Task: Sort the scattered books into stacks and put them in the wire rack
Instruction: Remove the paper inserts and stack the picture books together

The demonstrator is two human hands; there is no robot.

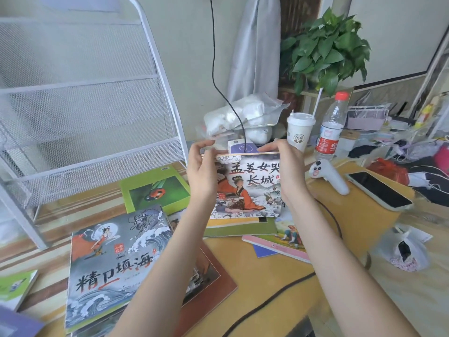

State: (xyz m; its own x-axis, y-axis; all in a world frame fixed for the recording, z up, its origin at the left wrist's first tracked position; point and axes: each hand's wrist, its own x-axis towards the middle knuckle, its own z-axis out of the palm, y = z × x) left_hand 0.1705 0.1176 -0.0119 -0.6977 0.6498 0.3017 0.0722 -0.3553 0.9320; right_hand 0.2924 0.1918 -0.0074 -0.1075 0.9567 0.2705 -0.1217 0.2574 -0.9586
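Picture book point(247, 188): orange-robed figure on cover, held upright, fingers point(206, 144) curled over its top edge at both sides. Wave-and-dragon book point(114, 259) and ladybird book point(155, 188) lie flat below-left of the fingers (others scattered underneath). White mesh wire rack point(92, 113): upright, left of the fingers.

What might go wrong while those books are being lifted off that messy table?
The picture book is held upright by both hands, left hand and right hand, close to the paper cup and water bottle; a swing could tip them. The black cable crossing the table could snag a forearm.
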